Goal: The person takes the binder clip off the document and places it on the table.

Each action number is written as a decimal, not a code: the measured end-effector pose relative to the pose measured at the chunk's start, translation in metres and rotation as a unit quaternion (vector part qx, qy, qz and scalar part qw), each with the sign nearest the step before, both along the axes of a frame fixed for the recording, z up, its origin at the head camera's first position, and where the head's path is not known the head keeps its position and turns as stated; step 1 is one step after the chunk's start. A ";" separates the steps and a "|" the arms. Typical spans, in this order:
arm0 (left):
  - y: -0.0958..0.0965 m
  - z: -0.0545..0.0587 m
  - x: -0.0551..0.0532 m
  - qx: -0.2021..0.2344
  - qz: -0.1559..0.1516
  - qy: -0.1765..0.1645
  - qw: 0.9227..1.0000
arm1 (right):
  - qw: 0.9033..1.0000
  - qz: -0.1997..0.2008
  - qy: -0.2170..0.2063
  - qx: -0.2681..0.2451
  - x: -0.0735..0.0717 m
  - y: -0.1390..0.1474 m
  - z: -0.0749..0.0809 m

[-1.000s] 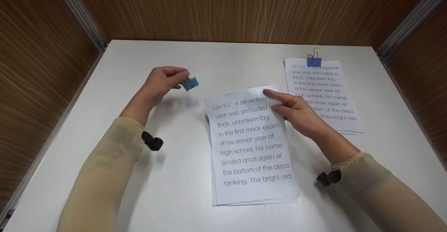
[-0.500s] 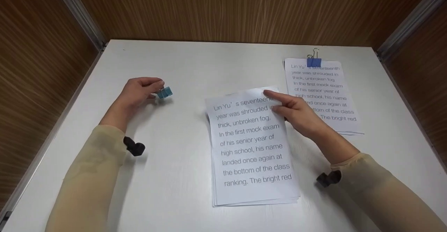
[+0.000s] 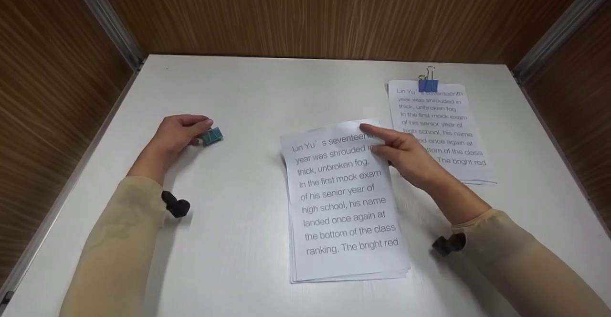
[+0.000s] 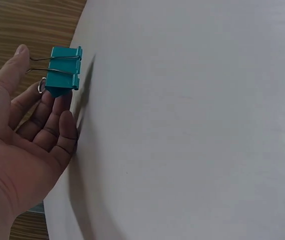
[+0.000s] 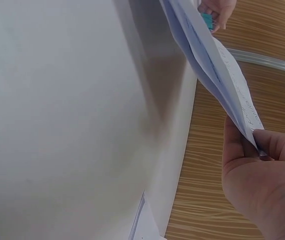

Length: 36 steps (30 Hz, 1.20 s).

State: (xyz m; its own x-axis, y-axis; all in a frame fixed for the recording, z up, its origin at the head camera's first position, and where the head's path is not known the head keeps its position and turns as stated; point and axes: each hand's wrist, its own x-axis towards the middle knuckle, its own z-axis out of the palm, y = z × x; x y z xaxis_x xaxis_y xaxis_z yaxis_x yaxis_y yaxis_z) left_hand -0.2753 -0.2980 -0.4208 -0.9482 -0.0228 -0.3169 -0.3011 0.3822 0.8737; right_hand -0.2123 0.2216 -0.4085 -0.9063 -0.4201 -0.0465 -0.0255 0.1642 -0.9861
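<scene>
My left hand pinches a teal binder clip by its wire handles, left of the papers. In the left wrist view, the thumb lies at the handle ends of the clip and the fingers curl behind it. Its jaws grip no paper. With thumb and fingers, my right hand holds a stack of printed sheets near the upper right corner. Seen from the right wrist, the sheets are lifted off the table at that end, between thumb and fingers. Their lower edges are slightly fanned out.
A second printed stack lies at the back right, with a blue binder clip on its top edge. My right forearm passes close to it. The white table is bordered by wood-grain panels at the back and sides.
My left hand has moved left and towards me, away from the sheets, carrying the teal binder clip lower. My right hand and the stack have hardly moved.
</scene>
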 end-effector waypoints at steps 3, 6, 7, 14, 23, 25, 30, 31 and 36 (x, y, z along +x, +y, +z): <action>-0.002 -0.001 0.000 -0.007 0.000 -0.002 1.000 | 1.000 0.002 -0.002 0.002 0.000 0.001 -0.001; -0.002 -0.002 0.000 -0.017 -0.001 -0.003 1.000 | 1.000 0.002 -0.002 0.007 0.000 0.001 -0.001; -0.002 -0.002 0.000 -0.021 -0.002 -0.004 1.000 | 1.000 0.001 -0.002 0.008 -0.001 0.001 -0.002; -0.003 -0.003 -0.001 -0.026 -0.002 -0.005 1.000 | 1.000 -0.005 -0.004 0.014 -0.001 0.000 -0.002; -0.001 -0.004 -0.003 -0.021 0.003 -0.005 1.000 | 1.000 -0.003 -0.001 0.009 -0.001 -0.001 -0.002; -0.002 -0.004 -0.003 -0.020 0.005 -0.007 1.000 | 1.000 -0.004 -0.001 0.010 -0.001 -0.001 -0.002; -0.003 -0.003 -0.003 -0.020 0.007 -0.007 1.000 | 1.000 -0.006 -0.005 0.005 -0.002 -0.001 -0.004; -0.003 -0.003 -0.003 -0.022 0.008 -0.007 1.000 | 1.000 -0.007 -0.007 0.003 -0.002 -0.001 -0.004; 0.000 -0.003 -0.004 -0.028 0.022 -0.006 0.999 | 1.000 -0.013 -0.016 -0.016 -0.003 -0.001 -0.007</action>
State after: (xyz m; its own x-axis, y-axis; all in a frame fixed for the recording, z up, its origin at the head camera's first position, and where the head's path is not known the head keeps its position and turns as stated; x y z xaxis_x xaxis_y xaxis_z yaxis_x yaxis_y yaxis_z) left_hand -0.2797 -0.2976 -0.4238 -0.9419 -0.0814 -0.3260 -0.3293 0.4161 0.8476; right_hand -0.2157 0.2205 -0.4158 -0.9150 -0.3986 -0.0623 0.0100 0.1321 -0.9912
